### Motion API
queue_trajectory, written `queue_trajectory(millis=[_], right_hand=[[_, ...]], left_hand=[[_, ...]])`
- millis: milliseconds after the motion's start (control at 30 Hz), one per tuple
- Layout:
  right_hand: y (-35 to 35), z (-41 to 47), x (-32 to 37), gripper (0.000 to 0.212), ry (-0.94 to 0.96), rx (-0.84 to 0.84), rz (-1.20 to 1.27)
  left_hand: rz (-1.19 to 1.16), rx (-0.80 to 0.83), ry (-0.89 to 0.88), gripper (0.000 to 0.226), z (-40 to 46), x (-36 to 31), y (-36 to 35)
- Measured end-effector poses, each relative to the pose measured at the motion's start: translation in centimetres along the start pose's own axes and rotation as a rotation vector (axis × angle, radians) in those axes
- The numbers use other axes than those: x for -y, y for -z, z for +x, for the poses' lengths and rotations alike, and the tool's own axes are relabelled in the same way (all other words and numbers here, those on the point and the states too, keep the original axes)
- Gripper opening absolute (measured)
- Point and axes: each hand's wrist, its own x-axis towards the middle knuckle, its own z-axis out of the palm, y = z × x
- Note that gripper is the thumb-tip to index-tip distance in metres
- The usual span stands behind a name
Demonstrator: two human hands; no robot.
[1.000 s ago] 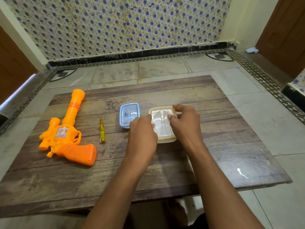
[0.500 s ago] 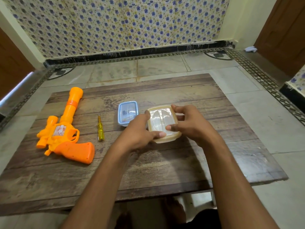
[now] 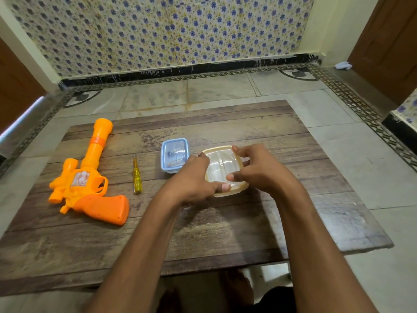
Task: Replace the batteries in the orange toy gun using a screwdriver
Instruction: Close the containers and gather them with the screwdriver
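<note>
Table: dark wood-grain top, low over a tiled floor; you look down on it from the 6 o'clock edge.
Toy gun: orange, lying flat at the table's 9 o'clock side. Barrel points to 12 o'clock, grip lies toward 5 o'clock. Neither hand touches it.
Screwdriver: yellow translucent handle, thin shaft pointing to 12 o'clock. It lies just beside the gun on its 3 o'clock side, apart from the gun and from both boxes. Untouched.
Blue box: small, clear lid with a blue rim, lid on. It sits near table centre, at 9 o'clock of the cream box, close to it; I cannot tell whether they touch. Contents too blurred to name.
Cream box: small, clear lid with a cream rim, at table centre, between your two hands. I cannot tell whether it rests on the table or is lifted slightly.
Your left hand: it grips the cream box from its 9 o'clock side. Fingers are curled round the near edge, one fingertip lying on the 6 o'clock rim, thumb up toward the far corner.
Your right hand: it grips the same box from its 3 o'clock side. Fingers are curled, thumb tip pressing on the lid, other fingertips hooked over the far rim at about 1 o'clock.
Floor: pale tiles with a dark patterned border.
Wall: tiled with blue flowers, at 12 o'clock.
</note>
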Motion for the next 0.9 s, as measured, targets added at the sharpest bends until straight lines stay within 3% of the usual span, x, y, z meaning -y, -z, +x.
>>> queue_trajectory(millis=[433, 567, 700, 800, 900], right_hand=[[0.2, -1.2, -0.7, 0.078, 0.001, 0.048, 0.204], [-0.2, -1.1, -1.0, 0.085, 0.005, 0.027, 0.175], [-0.5, -1.5, -1.2, 0.073, 0.089, 0.049, 0.063], [-0.3, -2.0, -1.6, 0.084, 0.077, 0.103, 0.103], [-0.1, -2.4, -1.7, 0.094, 0.055, 0.145, 0.252]], left_hand=[[0.02, -0.001, 0.019, 0.09, 0.2, 0.0, -0.6], [0.04, -0.005, 0.019, 0.092, 0.3, 0.0, -0.6], [0.006, -0.011, 0.032, 0.092, 0.3, 0.2, -0.7], [0.014, -0.021, 0.03, 0.085, 0.1, 0.1, -0.9], [0.009, -0.036, 0.028, 0.091, 0.1, 0.1, -0.9]])
